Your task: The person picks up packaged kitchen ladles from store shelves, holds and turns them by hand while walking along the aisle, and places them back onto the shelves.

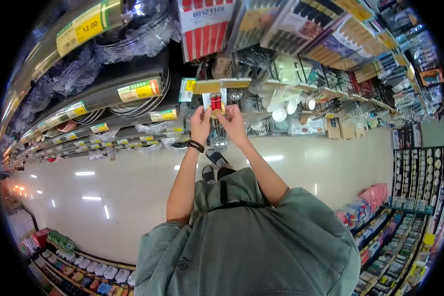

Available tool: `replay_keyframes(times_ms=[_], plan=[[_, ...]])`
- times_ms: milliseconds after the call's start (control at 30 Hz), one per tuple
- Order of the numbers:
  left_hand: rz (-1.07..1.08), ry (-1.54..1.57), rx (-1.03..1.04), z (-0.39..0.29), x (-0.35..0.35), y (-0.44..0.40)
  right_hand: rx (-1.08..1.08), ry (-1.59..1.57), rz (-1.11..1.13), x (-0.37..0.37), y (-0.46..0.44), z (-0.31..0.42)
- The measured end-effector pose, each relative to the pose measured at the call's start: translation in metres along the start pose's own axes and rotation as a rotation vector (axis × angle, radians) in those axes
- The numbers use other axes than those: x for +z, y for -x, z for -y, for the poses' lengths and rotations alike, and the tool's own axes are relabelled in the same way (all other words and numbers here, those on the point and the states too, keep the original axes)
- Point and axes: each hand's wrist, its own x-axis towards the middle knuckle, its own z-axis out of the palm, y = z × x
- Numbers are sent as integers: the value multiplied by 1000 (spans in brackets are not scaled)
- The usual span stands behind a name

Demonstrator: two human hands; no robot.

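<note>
Both arms reach forward to the shelf front. Between my hands is a small red-and-gold item on a white card (215,102); its exact kind is too small to make out. My left hand (200,123), below which a dark braided bracelet (196,146) circles the wrist, is closed on the item's left side. On its right side, my right hand (235,125) pinches the lower edge with the thumb and fingers. Just above hang a yellow price strip (207,87) and a green-and-white tag (187,90). Clear hanging packs (221,143) are below my hands.
Shelves with plates (138,106) and price labels run along the left. Packs of red chopsticks (206,29) hang above, white spoons (279,113) to the right. Behind me, racks of goods (101,269) line the glossy floor (138,197). My feet in dark slippers (208,173) stand below.
</note>
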Motion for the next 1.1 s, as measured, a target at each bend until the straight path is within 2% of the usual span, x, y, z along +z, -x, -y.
replay_keyframes(times_ms=[33, 67, 167, 200, 300, 433, 567, 633, 700, 767, 800, 900, 933, 1033, 1067, 1100], plan=[[-5, -40, 11, -5, 0, 7, -20, 63, -20, -2, 10, 8], [-33, -38, 37, -10, 1, 14, -146, 233, -118, -4, 17, 7], [0, -2, -32, -26, 2, 36, -254, 342, -215, -13, 34, 3], [27, -32, -53, -24, 0, 42, -113, 75, -88, -14, 42, 28], [57, 21, -181, -23, 4, 68, 264, -247, 86, -31, 65, 13], [41, 34, -265, -7, 18, 106, 369, -224, 46, -48, 101, 2], [235, -45, -298, 5, 27, 149, 326, -282, -111, -73, 138, 7], [478, 45, -435, 17, 23, 177, 402, -313, -246, -100, 159, -2], [759, -39, -498, 37, 19, 206, 476, -340, -403, -128, 179, 7], [868, -33, -704, 15, 32, 232, 508, -403, -513, -155, 202, 13], [796, 282, -936, 11, 43, 247, 525, -439, -566, -169, 214, 16], [866, 305, -955, 6, 79, 282, 496, -406, -620, -202, 258, 17], [888, 220, -922, 9, 93, 291, 473, -431, -617, -213, 273, 19], [895, 159, -915, 1, 128, 325, 308, -466, -619, -249, 311, 37], [885, 155, -898, -2, 139, 337, 324, -406, -586, -264, 329, 27], [925, 130, -891, -10, 150, 348, 300, -485, -553, -274, 339, 37]])
